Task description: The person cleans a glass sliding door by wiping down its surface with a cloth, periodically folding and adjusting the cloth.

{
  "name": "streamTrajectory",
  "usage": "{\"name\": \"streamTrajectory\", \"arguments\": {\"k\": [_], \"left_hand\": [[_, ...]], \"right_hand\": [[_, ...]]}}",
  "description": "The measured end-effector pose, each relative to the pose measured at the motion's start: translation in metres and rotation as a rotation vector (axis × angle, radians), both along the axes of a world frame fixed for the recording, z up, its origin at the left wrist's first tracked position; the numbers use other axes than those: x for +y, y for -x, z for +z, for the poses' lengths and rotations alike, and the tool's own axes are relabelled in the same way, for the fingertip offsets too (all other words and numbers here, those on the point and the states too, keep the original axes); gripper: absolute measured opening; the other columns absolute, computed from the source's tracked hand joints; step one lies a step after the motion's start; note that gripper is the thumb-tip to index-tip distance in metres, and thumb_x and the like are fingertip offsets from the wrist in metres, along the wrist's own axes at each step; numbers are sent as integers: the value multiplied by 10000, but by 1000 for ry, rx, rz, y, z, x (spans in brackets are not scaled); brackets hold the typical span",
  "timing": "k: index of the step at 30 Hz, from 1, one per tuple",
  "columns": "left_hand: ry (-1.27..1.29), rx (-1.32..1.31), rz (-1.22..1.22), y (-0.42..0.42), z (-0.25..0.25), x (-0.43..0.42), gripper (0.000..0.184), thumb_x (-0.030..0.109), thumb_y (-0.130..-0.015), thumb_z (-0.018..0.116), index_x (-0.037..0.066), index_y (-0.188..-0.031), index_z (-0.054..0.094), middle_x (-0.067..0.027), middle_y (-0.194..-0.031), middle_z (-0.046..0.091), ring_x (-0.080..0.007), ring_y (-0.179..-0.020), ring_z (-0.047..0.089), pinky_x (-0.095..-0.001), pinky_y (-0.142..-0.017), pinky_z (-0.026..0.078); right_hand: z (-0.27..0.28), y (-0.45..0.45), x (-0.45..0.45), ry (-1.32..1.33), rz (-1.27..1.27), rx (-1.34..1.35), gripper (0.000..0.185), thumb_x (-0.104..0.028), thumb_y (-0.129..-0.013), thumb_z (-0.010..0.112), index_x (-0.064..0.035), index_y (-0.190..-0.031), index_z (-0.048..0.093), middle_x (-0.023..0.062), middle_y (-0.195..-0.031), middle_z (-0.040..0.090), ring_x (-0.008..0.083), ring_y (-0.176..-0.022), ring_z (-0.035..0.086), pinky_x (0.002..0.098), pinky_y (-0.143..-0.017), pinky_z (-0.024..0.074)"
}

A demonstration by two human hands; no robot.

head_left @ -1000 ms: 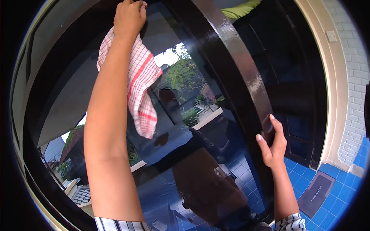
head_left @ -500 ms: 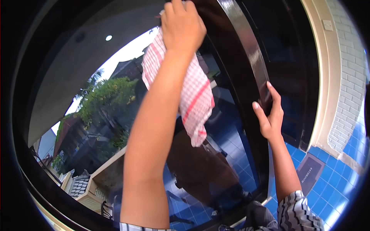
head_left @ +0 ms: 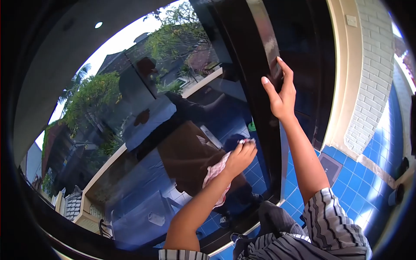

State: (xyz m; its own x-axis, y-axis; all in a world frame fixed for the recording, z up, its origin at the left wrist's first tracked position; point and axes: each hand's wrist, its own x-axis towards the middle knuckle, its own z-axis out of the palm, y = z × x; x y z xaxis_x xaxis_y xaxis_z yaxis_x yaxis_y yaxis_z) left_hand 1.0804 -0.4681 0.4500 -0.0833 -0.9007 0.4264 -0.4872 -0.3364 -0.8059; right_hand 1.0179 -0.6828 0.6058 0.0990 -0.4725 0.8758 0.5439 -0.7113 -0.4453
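Note:
Low on the dark reflective glass [head_left: 143,173], my left hand [head_left: 242,159] presses a red-and-white checked cloth [head_left: 216,171] to the surface. The cloth hangs below and behind the wrist, and part of it shows at the fingertips. My right hand [head_left: 284,93] is higher up and further right, thumb and fingers apart, resting against the edge of the dark door frame [head_left: 266,43]. It holds nothing separate that I can see. The glass mirrors trees, a roof, a low wall and a dark figure.
On the right are a cream door jamb [head_left: 342,86], a white brick wall [head_left: 372,82] with a switch [head_left: 351,20], and a blue tiled floor [head_left: 346,186]. A grey mat [head_left: 331,168] lies by the doorway. My knee [head_left: 277,219] shows below.
My left hand has come down the glass with the cloth, first moving right and then lower. My right hand appears higher in view, still at the frame edge, as the view has shifted.

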Motion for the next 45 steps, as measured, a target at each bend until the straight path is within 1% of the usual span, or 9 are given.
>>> {"name": "streamTrajectory", "arguments": {"k": [5, 18, 22, 24, 26, 29, 35, 38, 45], "left_hand": [[107, 399, 31, 38, -67, 54, 319, 203, -951, 608, 180, -1260, 682, -23, -1205, 652, -203, -1050, 606, -395, -931, 461], [1771, 1358, 40, 225, -120, 131, 217, 45, -1016, 566, -14, -1220, 609, -120, -1106, 622, -217, -1007, 602, -340, -907, 491], [2196, 1519, -4, 227, -124, 152, 277, 60, -1041, 577, 20, -1314, 548, -111, -1155, 632, -194, -1030, 627, -329, -945, 511], [2393, 1615, -203, 230, -110, 162, 321, 66, -1040, 593, 58, -1355, 532, -108, -1187, 632, -201, -1052, 632, -341, -965, 518], [2359, 1765, -355, 230, -116, 181, 353, 65, -1039, 594, 102, -1381, 515, -116, -1253, 621, -250, -1148, 629, -393, -1034, 521], [2321, 1973, -547, 223, -111, 177, 359, 59, -1041, 576, 95, -1390, 498, -126, -1285, 618, -298, -1179, 628, -451, -1062, 520], [2145, 1907, -47, 238, -122, 132, 458, 194, -1040, 638, -2, -1415, 463, -169, -1279, 613, -269, -1189, 624, -391, -1056, 511], [1493, 1597, 509, 249, -152, 157, 482, 218, -1048, 635, -39, -1407, 442, -155, -1267, 621, -243, -1181, 622, -368, -1024, 512], [1989, 2334, 52, 268, -183, 186, 581, 393, -1089, 539, 107, -1542, 315, -151, -1524, 434, -310, -1375, 504, -502, -1070, 504]], "right_hand": [[-1, 1, 2, -10, -24, 5, 642, -358, -953, 712, -111, -1493, 468, 214, -1296, 668, 403, -1115, 695, 422, -928, 544], [-112, 23, 69, 63, -239, 48, 507, -206, -1002, 616, -29, -1454, 470, 285, -1462, 458, 451, -1419, 406, 564, -1175, 300], [-239, 106, 153, 283, 78, 673, 510, -300, -983, 638, -46, -1403, 501, 290, -1486, 448, 458, -1459, 362, 589, -1223, 204], [-303, 133, 167, -120, 490, 1133, 544, -424, -1037, 562, -62, -1438, 500, 276, -1515, 443, 432, -1472, 371, 624, -1217, 190], [-392, 136, 181, -842, 1102, 1230, 772, -660, -1040, 433, -99, -1565, 363, 263, -1530, 420, 401, -1499, 357, 657, -1195, 237], [-384, 158, 191, -988, 1482, 1542, 998, -848, -947, 340, -207, -1674, 102, 270, -1649, 278, 445, -1521, 301, 675, -1165, 298], [-381, 154, 232, -1719, 2239, 795, 831, -641, -1009, 526, -103, -1604, 307, 172, -1522, 508, 322, -1348, 559, 502, -1142, 434], [-351, 157, 223, -1330, 2003, 881, 697, -461, -1012, 653, -47, -1525, 427, 107, -1397, 612, 234, -1243, 633, 377, -1086, 492], [-349, 159, 237, -472, 1555, 1067, 534, -157, -930, 753, -50, -1420, 571, 94, -1259, 668, 191, -1160, 635, 331, -1040, 487]]}}
